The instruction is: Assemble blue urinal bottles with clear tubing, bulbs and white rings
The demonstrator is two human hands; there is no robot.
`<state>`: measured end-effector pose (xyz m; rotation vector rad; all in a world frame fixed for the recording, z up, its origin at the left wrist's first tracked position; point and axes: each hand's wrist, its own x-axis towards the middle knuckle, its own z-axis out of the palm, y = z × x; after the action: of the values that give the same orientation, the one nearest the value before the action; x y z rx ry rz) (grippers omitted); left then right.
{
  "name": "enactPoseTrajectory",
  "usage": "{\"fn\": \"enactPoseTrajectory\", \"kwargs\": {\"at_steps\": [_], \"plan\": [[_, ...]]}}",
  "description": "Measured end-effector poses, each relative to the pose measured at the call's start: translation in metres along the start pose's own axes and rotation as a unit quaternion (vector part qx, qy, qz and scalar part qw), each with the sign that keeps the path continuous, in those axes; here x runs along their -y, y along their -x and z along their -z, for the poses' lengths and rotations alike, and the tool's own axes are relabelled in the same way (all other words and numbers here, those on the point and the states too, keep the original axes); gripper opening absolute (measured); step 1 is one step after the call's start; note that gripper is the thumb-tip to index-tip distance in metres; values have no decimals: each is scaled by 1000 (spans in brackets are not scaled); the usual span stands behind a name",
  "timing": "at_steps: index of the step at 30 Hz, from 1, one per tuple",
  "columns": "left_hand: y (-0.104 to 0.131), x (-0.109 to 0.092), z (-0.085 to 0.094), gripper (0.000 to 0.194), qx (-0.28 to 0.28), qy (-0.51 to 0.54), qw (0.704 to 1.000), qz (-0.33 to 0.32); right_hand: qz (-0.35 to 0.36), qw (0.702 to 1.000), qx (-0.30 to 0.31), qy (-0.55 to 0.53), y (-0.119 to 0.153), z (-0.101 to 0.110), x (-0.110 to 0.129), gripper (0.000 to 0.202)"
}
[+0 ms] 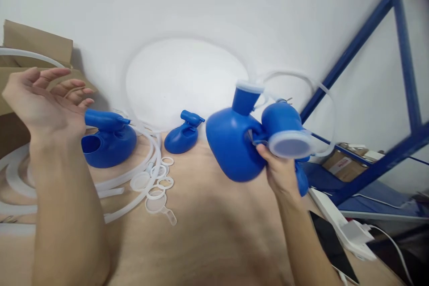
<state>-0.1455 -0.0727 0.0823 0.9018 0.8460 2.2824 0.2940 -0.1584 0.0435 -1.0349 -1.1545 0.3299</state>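
My right hand (280, 170) is closed at the handle of a blue plastic urinal bottle (233, 147), held above the table with its neck up. A white cap (250, 87) covers that neck, and a clear tube (187, 37) seems to loop from it against the wall. Just above the same hand is a second blue bottle neck (280, 118), its white cap (291, 144) facing me; whether my hand touches it I cannot tell. My left hand (55, 96) is raised at the left, empty, fingers apart and slightly curled, near another blue urinal bottle (115, 147) lying uncapped.
A smaller-looking blue bottle (182, 138) lies at the back. White rings and caps (157, 201) and coiled tubes (134, 205) cover the table's left. A cardboard box (36, 44) stands behind my left hand. On the right are a phone (331, 246), a power strip (330, 214) and a blue rack (365, 31).
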Motion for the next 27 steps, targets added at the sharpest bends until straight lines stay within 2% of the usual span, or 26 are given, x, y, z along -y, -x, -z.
{"fn": "enactPoseTrajectory", "kwargs": {"at_steps": [3,5,7,10,12,14,15,16,17,19,22,25,27], "plan": [[7,0,-13,29,13,-32,999,9,-70,994,-28,77,13,71,-1,58],[12,2,-24,32,54,-72,995,35,-117,982,-21,145,22,117,-5,56],[19,7,-35,39,119,-137,981,62,-161,963,-42,210,31,160,-12,62],[31,27,-53,57,244,-256,932,74,-200,942,-60,262,42,212,-25,65],[40,48,-64,67,350,-335,870,86,-215,939,-45,263,48,232,-36,62],[50,76,-75,73,438,-429,782,109,-217,943,-39,248,53,238,-45,66],[54,91,-79,75,460,-489,732,115,-214,945,-39,244,54,236,-49,69],[58,107,-82,79,449,-562,684,120,-210,946,-40,245,54,231,-53,72],[61,123,-84,82,429,-615,650,122,-206,945,-38,251,54,225,-55,74],[66,150,-85,86,402,-652,627,139,-198,941,-20,273,49,212,-59,76],[64,180,-78,95,369,-670,623,162,-178,935,30,305,38,196,-62,79],[56,196,-64,102,333,-683,627,170,-162,930,75,322,26,189,-66,88],[49,202,-53,94,316,-680,640,166,-162,926,90,329,20,188,-69,98]]}}
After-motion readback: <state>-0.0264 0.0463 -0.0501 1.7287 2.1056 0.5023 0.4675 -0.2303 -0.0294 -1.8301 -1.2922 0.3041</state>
